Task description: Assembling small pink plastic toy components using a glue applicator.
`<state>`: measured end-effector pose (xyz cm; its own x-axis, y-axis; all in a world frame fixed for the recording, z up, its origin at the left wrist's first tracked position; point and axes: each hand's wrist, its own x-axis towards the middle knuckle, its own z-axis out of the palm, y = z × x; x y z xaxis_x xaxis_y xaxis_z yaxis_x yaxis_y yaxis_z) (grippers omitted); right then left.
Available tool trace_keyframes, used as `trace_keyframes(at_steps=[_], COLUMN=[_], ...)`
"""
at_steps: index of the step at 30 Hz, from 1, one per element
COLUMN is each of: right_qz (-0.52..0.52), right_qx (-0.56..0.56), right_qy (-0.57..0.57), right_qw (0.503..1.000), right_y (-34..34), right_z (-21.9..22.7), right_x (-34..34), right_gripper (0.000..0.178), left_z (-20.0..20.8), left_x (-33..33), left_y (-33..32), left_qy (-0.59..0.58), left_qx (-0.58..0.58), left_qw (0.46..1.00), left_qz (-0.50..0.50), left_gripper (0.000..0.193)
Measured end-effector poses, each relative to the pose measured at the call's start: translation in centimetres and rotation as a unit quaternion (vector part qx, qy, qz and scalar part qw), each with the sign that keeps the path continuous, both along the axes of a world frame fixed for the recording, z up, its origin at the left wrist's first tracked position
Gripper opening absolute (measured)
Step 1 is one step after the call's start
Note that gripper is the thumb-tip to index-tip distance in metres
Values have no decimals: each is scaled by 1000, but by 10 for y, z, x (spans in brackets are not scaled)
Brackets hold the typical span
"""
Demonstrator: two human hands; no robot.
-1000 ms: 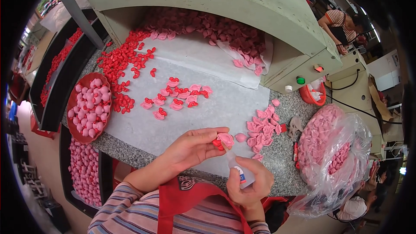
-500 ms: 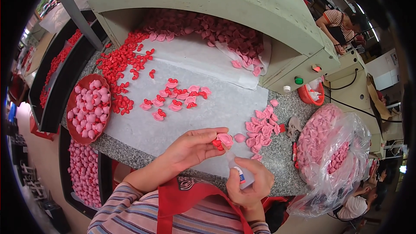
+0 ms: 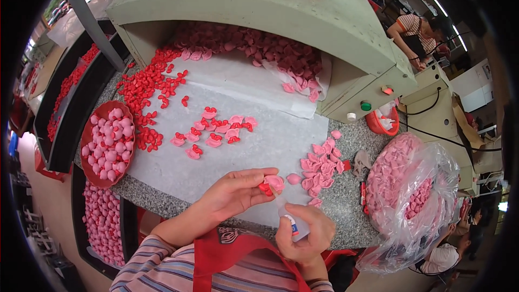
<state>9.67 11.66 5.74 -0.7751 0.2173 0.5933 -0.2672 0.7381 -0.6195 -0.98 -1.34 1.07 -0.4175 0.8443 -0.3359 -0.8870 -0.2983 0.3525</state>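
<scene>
Between its thumb and fingers, my left hand (image 3: 235,193) pinches a pink shell-shaped plastic piece (image 3: 275,183) with a small red bow-shaped piece (image 3: 265,188) against it. My right hand (image 3: 309,232) is wrapped round a translucent squeeze bottle (image 3: 285,212), its narrow nozzle pointing up at the pink piece. Whether the tip touches is too small to tell. Beyond my hands, several pink pieces with red bows attached (image 3: 214,140) lie on the white paper (image 3: 178,170). A loose pile of pink shells (image 3: 319,165) is to the right of my left hand.
Red bows (image 3: 148,94) spread at the left beside a red bowl (image 3: 130,157) of pink balls. A grey-green machine (image 3: 254,5) with a wide opening stands behind. At the right are a plastic bag (image 3: 443,200) of pink pieces and a red basket (image 3: 374,125). A co-worker (image 3: 413,35) sits far right.
The whole view has shifted slightly. Both hands keep their holds, with the bottle's nozzle still at the pink piece.
</scene>
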Motion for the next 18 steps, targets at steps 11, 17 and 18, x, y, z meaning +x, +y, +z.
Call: trace_keyframes(at_steps=[11,17,18], right_qz=[8,-11,-11], right_qx=[2,-10,-9], right_qy=[51,1,1], right_qw=[999,1000,1000], right_y=[2,1,2], right_z=[-4,1,1], right_x=[-2,1,0], right_gripper=[26,20,20], left_z=[-3,-2,-2], left_x=[2,1,1], left_y=[-1,1,1], left_qy=[-21,-13,-15], left_qx=[2,10,7], left_qw=[1000,1000,1000], left_qz=[10,10,8], left_gripper=[36,36,36])
